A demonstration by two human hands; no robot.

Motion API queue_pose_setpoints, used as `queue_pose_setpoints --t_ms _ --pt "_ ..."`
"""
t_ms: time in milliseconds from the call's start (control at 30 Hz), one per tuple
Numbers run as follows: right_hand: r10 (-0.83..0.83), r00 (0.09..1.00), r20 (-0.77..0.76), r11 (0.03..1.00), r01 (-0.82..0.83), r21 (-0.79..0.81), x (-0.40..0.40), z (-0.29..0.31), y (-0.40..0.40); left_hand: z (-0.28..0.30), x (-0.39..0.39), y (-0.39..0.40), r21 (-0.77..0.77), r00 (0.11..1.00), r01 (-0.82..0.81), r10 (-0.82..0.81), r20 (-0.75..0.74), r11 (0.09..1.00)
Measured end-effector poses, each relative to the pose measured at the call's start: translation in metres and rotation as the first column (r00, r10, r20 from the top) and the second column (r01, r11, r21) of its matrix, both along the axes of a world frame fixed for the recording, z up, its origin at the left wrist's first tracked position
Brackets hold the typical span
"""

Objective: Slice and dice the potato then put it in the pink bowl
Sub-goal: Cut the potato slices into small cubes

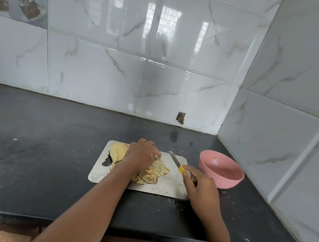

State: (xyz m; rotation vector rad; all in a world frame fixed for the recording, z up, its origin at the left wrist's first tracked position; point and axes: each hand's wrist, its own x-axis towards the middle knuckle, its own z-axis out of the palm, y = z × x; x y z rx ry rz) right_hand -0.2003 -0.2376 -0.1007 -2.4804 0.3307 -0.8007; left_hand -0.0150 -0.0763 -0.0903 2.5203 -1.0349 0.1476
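Your left hand rests curled on the diced potato on the cutting board; your right hand grips the knife, pink bowl just right

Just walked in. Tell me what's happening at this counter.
A person is cutting up potato on a metal cutting board. The right hand grips a yellow-handled knife, its blade lifted clear of the food. The left hand rests over the diced potato pile. Uncut potato slices wait at the board's left end. The pink bowl on the right holds no potato yet.
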Motion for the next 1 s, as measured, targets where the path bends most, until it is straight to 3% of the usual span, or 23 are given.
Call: queue_pose_setpoints --t_ms 200,300,433,567,667,800,1000 --pt "-0.074 0.995 -0.074 0.994 0.067 -0.089 -0.003 0.002 0.008 0.008 -0.007 0.003 -0.243 0.989 -0.009 -0.028 -0.147 0.970" --pt "-0.093 0.983 -0.159 0.973 0.056 -0.223 -0.010 0.000 0.013 0.008 -0.005 0.005 -0.343 0.986 -0.048 -0.010 -0.167 0.938" --pt "-0.057 0.971 -0.230 0.950 -0.018 -0.310 -0.014 -0.003 0.026 0.006 -0.003 0.006 -0.298 0.995 -0.057 0.029 -0.098 0.953" --pt "0.030 0.982 -0.187 0.990 -0.055 -0.131 -0.015 -0.009 0.039 0.005 -0.002 0.007 -0.292 0.994 -0.056 0.027 -0.102 0.955" --pt "-0.044 0.992 -0.119 0.994 0.032 -0.100 -0.019 -0.008 0.039 0.005 -0.003 0.007 -0.272 0.994 -0.054 0.025 -0.111 0.961" --pt "-0.208 0.959 -0.191 0.956 0.159 -0.247 -0.023 -0.005 0.054 0.001 0.001 0.007 -0.256 0.995 -0.066 0.044 -0.089 0.964" --pt "-0.210 0.955 -0.209 0.956 0.155 -0.250 -0.007 -0.015 0.095 -0.003 0.007 0.004 -0.130 0.999 -0.042 0.043 0.005 0.991"
